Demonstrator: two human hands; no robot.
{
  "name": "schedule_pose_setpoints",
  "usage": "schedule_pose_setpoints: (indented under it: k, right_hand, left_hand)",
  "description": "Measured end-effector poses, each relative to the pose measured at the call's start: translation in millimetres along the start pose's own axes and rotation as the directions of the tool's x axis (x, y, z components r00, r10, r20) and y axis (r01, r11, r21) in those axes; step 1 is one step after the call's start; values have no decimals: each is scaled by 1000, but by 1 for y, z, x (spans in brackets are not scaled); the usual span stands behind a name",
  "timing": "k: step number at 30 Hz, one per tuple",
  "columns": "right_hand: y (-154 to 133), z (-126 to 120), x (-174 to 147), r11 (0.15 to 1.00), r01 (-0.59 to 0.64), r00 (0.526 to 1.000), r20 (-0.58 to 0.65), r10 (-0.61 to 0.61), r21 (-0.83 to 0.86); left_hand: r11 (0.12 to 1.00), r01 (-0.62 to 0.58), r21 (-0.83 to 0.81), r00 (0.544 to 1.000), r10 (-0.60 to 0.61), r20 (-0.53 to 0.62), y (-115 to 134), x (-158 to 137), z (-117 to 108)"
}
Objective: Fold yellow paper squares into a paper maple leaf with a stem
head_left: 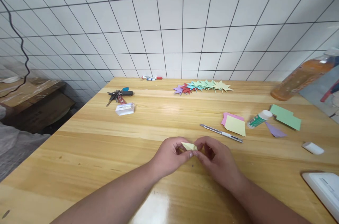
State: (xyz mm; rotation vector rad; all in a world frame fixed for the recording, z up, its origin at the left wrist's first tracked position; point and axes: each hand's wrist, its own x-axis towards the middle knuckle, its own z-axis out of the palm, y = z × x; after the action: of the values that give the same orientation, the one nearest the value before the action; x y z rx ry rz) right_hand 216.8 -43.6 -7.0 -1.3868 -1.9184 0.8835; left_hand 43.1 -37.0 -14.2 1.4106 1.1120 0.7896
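Note:
A small folded piece of pale yellow paper (189, 146) is held between my two hands, just above the wooden table. My left hand (172, 154) pinches it from the left, thumb along its lower edge. From the other side my right hand (215, 157) grips its right end, the two thumbs almost touching. Part of the paper is hidden behind the fingers. Beyond my right hand lies a slim utility knife (221, 133). Square sheets, yellow (235, 125) over pink (227, 116), lie behind the knife.
Folded paper stars (203, 86) line up near the tiled wall. At right are a glue stick (259, 119), green paper (287, 118), a purple piece (275, 130), a white cap (313, 148) and a bottle (302, 75). Keys (119, 94), an eraser (125, 109) and a marker (152, 78) lie left.

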Motion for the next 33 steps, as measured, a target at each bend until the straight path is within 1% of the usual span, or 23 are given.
schedule_pose_setpoints:
  k: [4, 6, 8, 11, 12, 13, 16, 20, 22, 26, 28, 31, 33]
  right_hand:
    - [5, 2, 2, 971, -70, 997, 32, 65, 229]
    - [5, 1, 1, 966, -63, 998, 13, 62, 252]
    - [4, -1, 0, 982, 19, 1000, -17, -16, 189]
    - [0, -4, -2, 978, 204, 979, -9, -204, 53]
    - [-1, -4, -2, 973, 231, 973, 8, -232, 21]
    - [-2, -4, -2, 973, 232, 973, 14, -232, -4]
    - [0, -3, -2, 980, 193, 981, -21, -194, -51]
    - [2, -3, -2, 970, 228, 972, -44, -232, -85]
    - [0, -5, -2, 974, 202, 978, -35, -206, -102]
    - [-4, -7, -2, 995, 44, 999, -13, -46, -89]
    - [-4, -6, -1, 999, -4, 1000, -3, 4, -51]
    - [-1, -2, -1, 1000, -2, 1000, 12, 2, -2]
    - [2, 1, -2, 999, 2, 1000, 7, -2, 43]
  left_hand:
    - [1000, -6, 11, 1000, 7, -11, -2, 0, 0]
    - [1000, -11, -3, 1000, 11, -6, -2, 0, -1]
    - [1000, -16, -26, 1000, 16, 5, -1, -1, -2]
    - [996, -45, -77, 998, 48, 32, 1, -2, -3]
    - [995, -56, -87, 998, 59, 37, 2, -3, -3]
    - [994, -63, -92, 997, 67, 40, 2, -3, -4]
    - [996, -63, -56, 997, 65, 40, 3, -5, -4]
    - [998, -59, 18, 997, 58, 55, 4, -6, -3]
    - [998, -65, 25, 997, 64, 48, 4, -5, -2]
    - [997, -56, -45, 998, 55, -23, 1, -3, -2]
    - [997, -39, -70, 998, 35, -52, 0, -2, -2]
    - [994, -40, -105, 997, 33, -70, -1, -1, -2]
    - [989, -37, -141, 999, 31, -44, 0, 0, -2]
